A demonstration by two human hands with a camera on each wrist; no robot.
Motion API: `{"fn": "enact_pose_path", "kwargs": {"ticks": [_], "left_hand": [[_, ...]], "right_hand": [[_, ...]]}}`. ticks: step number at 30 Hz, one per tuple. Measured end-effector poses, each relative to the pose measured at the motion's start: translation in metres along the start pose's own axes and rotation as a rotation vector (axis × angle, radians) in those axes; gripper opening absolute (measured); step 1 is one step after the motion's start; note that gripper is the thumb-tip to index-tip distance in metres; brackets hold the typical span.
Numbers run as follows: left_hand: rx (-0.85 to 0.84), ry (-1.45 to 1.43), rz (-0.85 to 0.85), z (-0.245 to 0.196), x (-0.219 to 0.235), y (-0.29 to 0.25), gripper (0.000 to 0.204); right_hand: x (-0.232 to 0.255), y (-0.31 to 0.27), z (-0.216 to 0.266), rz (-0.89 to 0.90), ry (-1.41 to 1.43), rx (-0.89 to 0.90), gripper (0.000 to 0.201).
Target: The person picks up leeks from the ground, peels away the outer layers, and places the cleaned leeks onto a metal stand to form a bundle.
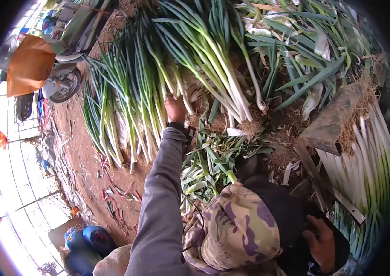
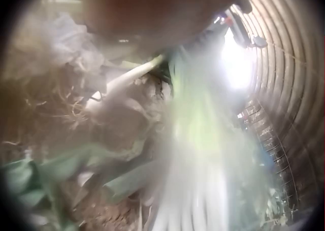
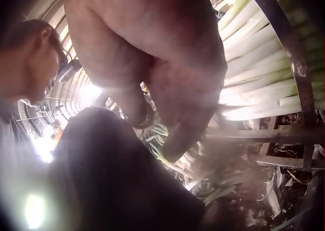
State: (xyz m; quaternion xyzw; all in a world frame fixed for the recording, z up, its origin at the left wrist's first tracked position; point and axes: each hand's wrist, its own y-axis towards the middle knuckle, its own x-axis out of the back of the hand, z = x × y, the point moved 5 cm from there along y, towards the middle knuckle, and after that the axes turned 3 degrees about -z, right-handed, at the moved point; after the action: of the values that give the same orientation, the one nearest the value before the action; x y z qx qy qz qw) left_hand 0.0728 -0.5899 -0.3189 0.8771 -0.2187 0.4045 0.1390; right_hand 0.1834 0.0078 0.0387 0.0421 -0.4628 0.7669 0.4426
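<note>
My left hand [image 1: 175, 109] reaches forward to a row of long green onions [image 1: 137, 99] laid on the soil. Its fingers bend over the white part of a green onion whose stalk runs up from the hand. In the left wrist view this hand is a dark blur at the top, above a rooted green onion [image 2: 124, 83] and a blurred bundle of white stalks [image 2: 195, 190]. Low at the right, my right hand [image 1: 321, 241] hangs with loosely bent fingers. Nothing shows between its thumb and fingers in the right wrist view.
A rooted bunch of green onions [image 1: 231, 92] lies ahead, with stripped leaves [image 1: 296, 50] beyond it. Trimmed leaves [image 1: 208, 161] lie close in front. At right, a metal stand [image 1: 312, 170] sits beside stacked green onions [image 1: 369, 170]. A motorbike [image 1: 63, 83] stands at far left.
</note>
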Motion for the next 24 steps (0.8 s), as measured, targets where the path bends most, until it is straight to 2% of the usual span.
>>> {"fn": "enact_pose_path", "kwargs": {"ticks": [3, 4, 8, 9, 11, 12, 15, 16, 19, 20, 21, 22, 23, 24], "left_hand": [[0.18, 0.035, 0.17, -0.011, -0.019, 0.003, 0.067], [0.191, 0.039, 0.143, -0.014, -0.019, 0.001, 0.07], [0.296, -0.111, 0.226, -0.007, -0.03, 0.007, 0.06], [0.286, -0.143, 0.261, -0.011, -0.028, 0.012, 0.047], [0.37, -0.593, 0.46, -0.016, -0.025, 0.005, 0.031], [0.406, -0.782, 0.561, -0.035, -0.011, -0.004, 0.027], [0.424, -1.176, 0.683, -0.08, 0.008, -0.019, 0.028], [0.21, -1.109, 0.694, -0.108, 0.022, -0.023, 0.028], [0.32, -1.371, 0.706, -0.175, 0.028, -0.048, 0.033], [0.386, -1.334, 0.706, -0.192, 0.028, -0.065, 0.031], [0.344, -1.314, 0.818, -0.194, 0.009, -0.08, 0.032], [0.303, -1.298, 0.76, -0.208, 0.013, -0.109, 0.035], [0.313, -1.197, 0.808, -0.21, 0.001, -0.131, 0.037], [0.236, -0.954, 0.802, -0.194, -0.025, -0.147, 0.034]], "right_hand": [[-0.001, 0.0, -0.002, -0.008, -0.015, 0.012, 0.043], [-0.001, -0.001, -0.004, -0.017, -0.016, 0.014, 0.042], [0.006, -0.001, 0.007, 0.006, -0.185, 0.214, 0.039], [0.005, -0.002, 0.008, 0.006, -0.183, 0.221, 0.039], [0.003, -0.005, 0.01, 0.018, -0.191, 0.235, 0.04], [0.003, -0.004, 0.011, 0.021, -0.206, 0.25, 0.04], [0.003, -0.007, 0.012, 0.033, -0.232, 0.273, 0.041], [0.002, -0.008, 0.012, 0.038, -0.236, 0.278, 0.041], [-0.001, -0.009, 0.013, 0.019, -0.291, 0.331, 0.041], [-0.002, -0.009, 0.013, 0.024, -0.315, 0.328, 0.04], [-0.004, -0.01, 0.013, 0.026, -0.338, 0.322, 0.04], [-0.005, -0.011, 0.012, 0.023, -0.362, 0.313, 0.04], [-0.005, -0.012, 0.01, 0.028, -0.395, 0.311, 0.04], [-0.005, -0.013, 0.005, 0.031, -0.425, 0.305, 0.04]]}}
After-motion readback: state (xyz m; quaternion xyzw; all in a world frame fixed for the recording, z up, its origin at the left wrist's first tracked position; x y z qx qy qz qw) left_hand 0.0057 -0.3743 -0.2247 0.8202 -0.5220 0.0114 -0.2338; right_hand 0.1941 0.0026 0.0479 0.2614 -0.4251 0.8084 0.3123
